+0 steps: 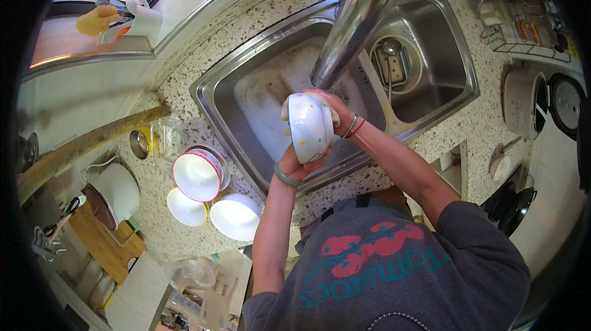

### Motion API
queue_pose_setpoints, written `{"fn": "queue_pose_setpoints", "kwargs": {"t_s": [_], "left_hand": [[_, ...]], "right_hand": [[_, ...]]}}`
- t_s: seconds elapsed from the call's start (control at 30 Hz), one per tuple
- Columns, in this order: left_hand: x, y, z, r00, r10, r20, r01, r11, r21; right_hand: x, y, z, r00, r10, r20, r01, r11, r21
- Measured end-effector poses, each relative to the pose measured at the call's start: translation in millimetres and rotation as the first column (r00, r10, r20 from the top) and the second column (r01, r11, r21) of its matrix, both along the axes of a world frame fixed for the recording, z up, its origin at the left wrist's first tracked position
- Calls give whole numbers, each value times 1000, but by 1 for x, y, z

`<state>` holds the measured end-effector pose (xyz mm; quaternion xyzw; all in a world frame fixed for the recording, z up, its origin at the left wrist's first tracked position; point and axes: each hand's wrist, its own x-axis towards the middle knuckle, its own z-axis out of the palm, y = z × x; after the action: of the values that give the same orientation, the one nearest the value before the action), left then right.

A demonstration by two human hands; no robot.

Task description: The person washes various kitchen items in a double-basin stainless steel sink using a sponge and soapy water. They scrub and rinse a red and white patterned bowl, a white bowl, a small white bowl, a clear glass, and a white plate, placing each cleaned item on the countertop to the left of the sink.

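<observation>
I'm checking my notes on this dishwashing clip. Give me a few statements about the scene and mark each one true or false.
1. Both hands hold the white patterned bowl above the sink. True.
2. The left hand supports the bowl from below. True.
3. Three bowls sit on the counter at the person's right. False: they sit at the left.
4. The right hand wears a green bangle. False: the green bangle is on the left wrist.

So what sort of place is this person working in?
Most likely a home kitchen: a steel double sink set in a speckled stone counter, bowls beside it, and both hands holding a bowl under the tap.
</observation>
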<state>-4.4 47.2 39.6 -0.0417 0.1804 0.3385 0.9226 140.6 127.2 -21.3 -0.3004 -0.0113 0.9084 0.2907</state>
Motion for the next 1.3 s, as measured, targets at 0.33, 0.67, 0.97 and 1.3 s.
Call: {"fn": "queue_pose_setpoints", "kwargs": {"t_s": [0.33, 0.67, 0.97, 1.3], "left_hand": [[-5, -1, 17, 572, 50, -818, -22, 999, 46], [-6, 30, 14, 850, 308, -427, -412, 895, -174], [3, 27, 6, 778, 418, -469, -580, 765, -281], [8, 16, -28, 683, 540, -492, -718, 621, -315]], "right_hand": [[1, -10, 6, 956, -217, 198, 191, 971, 143], [8, 19, 42, 912, 39, 408, -188, 924, 332], [-5, -27, 66, 758, -452, 470, 86, 784, 615], [-5, -52, 78, 482, -718, 502, -660, 80, 747]]}}
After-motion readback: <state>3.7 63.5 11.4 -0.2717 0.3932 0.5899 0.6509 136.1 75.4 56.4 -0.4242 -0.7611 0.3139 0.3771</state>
